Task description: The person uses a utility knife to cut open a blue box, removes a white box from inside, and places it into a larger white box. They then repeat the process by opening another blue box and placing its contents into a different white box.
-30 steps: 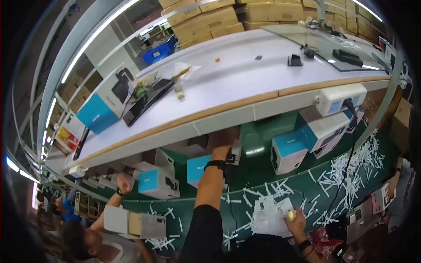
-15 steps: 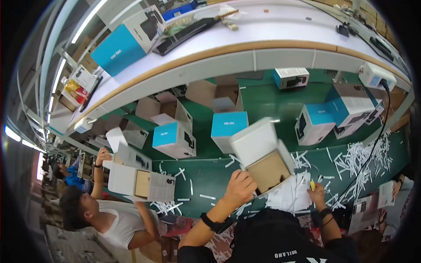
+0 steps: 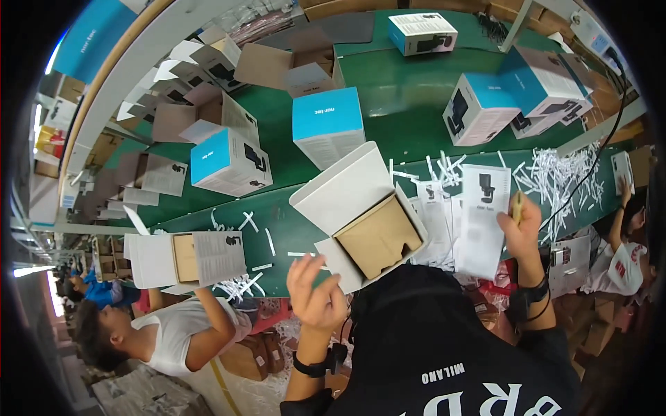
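An open white box [image 3: 341, 188] lies tilted in front of me, its lid folded back and a brown cardboard insert [image 3: 380, 236] filling it. Beside its near left corner is my left hand [image 3: 316, 295], raised with fingers apart and nothing in them. My right hand [image 3: 524, 229] grips the edge of a white printed leaflet [image 3: 483, 229], held up right of the box. A slim yellow object [image 3: 517, 208] is also held in that hand; its kind is not clear. Under the leaflet lies a stack of similar white leaflets [image 3: 437, 239].
Blue-topped boxes [image 3: 326, 128] stand across the green bench [image 3: 388, 83]. Paper strips [image 3: 565, 184] are heaped at the right, near a hanging black cable [image 3: 603, 149]. On the left a co-worker [image 3: 173, 333] handles another open box [image 3: 156, 260]; another person [image 3: 621, 260] works at right.
My left hand has let go of the box's edge and moved down-left, opening. My right hand has raised a leaflet from the stack. The view has also shifted.
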Tool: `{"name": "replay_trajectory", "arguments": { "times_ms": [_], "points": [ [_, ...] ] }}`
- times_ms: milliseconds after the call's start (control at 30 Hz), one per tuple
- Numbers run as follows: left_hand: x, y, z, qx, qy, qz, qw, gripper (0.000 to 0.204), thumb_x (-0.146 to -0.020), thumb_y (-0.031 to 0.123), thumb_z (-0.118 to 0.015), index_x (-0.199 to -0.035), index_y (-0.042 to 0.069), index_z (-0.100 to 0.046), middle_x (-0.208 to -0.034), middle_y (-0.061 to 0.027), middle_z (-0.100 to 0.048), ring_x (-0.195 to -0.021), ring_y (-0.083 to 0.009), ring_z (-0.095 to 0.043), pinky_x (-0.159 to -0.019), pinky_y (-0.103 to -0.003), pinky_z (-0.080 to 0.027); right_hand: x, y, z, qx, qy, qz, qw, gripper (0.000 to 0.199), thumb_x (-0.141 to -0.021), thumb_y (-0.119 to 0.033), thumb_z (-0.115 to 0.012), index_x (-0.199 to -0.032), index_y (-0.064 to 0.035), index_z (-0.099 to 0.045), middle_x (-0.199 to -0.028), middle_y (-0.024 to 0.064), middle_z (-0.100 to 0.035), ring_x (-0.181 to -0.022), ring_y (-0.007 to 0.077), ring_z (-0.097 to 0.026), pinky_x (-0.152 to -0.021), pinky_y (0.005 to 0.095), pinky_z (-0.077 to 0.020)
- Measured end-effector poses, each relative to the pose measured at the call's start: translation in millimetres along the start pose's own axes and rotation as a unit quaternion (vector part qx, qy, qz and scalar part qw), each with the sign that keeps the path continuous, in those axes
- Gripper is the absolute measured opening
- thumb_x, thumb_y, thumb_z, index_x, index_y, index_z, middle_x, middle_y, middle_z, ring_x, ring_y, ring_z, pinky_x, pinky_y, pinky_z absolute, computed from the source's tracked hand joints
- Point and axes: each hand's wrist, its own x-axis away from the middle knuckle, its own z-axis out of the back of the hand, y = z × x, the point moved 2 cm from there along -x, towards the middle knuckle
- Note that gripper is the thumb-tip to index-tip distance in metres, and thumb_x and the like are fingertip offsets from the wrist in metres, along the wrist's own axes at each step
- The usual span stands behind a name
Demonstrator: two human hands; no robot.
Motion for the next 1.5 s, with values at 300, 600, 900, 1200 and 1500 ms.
{"name": "replay_trajectory", "arguments": {
  "times_ms": [300, 600, 900, 1200, 1500],
  "points": [
    [51.2, -9.3, -2.0, 0.165, -0.033, 0.313, 0.935, 0.014, -0.084, 0.003, -0.071, -0.078, -0.001, -0.059, -0.081, -0.0086, -0.068, -0.075, -0.0157, -0.062, -0.072, -0.029, -0.049, 8.4, -141.3, -177.8, 0.078, -0.209, 0.240, 0.945, 0.035, -0.078, -0.020, -0.073, -0.105, -0.0052, -0.056, -0.065, 0.0104, -0.061, -0.056, 0.0357, -0.064, -0.052, 0.0443, -0.0525],
    [57.2, -14.7, 0.5, 0.198, -0.027, 0.376, 0.905, 0.017, -0.087, 0.006, -0.071, -0.079, -0.001, -0.057, -0.072, -0.0045, -0.062, -0.071, -0.0081, -0.056, -0.066, -0.024, -0.045, 46.1, -96.2, -179.3, -0.062, -0.228, 0.303, 0.923, 0.036, -0.079, -0.017, -0.074, -0.109, -0.0053, -0.059, -0.081, 0.0141, -0.068, -0.062, 0.0340, -0.068, -0.055, 0.0405, -0.0555],
    [16.4, 27.3, -37.4, 0.049, -0.200, 0.098, 0.974, 0.051, -0.081, 0.018, -0.080, -0.120, -0.004, -0.056, -0.135, -0.0282, -0.052, -0.127, -0.0452, -0.050, -0.104, -0.054, -0.042, 21.7, 4.5, -155.8, -0.131, -0.136, -0.105, 0.976, 0.026, -0.090, -0.017, -0.072, -0.106, -0.0018, -0.059, -0.086, 0.0098, -0.063, -0.079, 0.0127, -0.058, -0.070, 0.0287, -0.0489],
    [39.9, 19.8, -73.1, 0.096, -0.258, 0.008, 0.961, 0.078, -0.077, 0.027, -0.082, -0.140, -0.005, -0.049, -0.152, -0.0346, -0.034, -0.142, -0.0503, -0.035, -0.114, -0.060, -0.031, 25.9, -29.1, -111.9, 0.052, -0.214, 0.022, 0.975, 0.041, -0.090, -0.031, -0.074, -0.115, -0.0057, -0.052, -0.093, 0.0135, -0.068, -0.079, 0.0301, -0.069, -0.070, 0.0384, -0.0539],
    [27.9, 18.2, -72.3, 0.036, -0.350, -0.059, 0.934, 0.068, -0.080, 0.017, -0.078, -0.139, -0.004, -0.052, -0.152, -0.0218, -0.046, -0.142, -0.0393, -0.043, -0.114, -0.055, -0.034, 5.1, -37.4, -109.9, 0.134, -0.246, 0.065, 0.958, 0.038, -0.090, -0.033, -0.072, -0.111, -0.0059, -0.055, -0.092, 0.0130, -0.067, -0.073, 0.0342, -0.069, -0.065, 0.0422, -0.0552]
  ]
}}
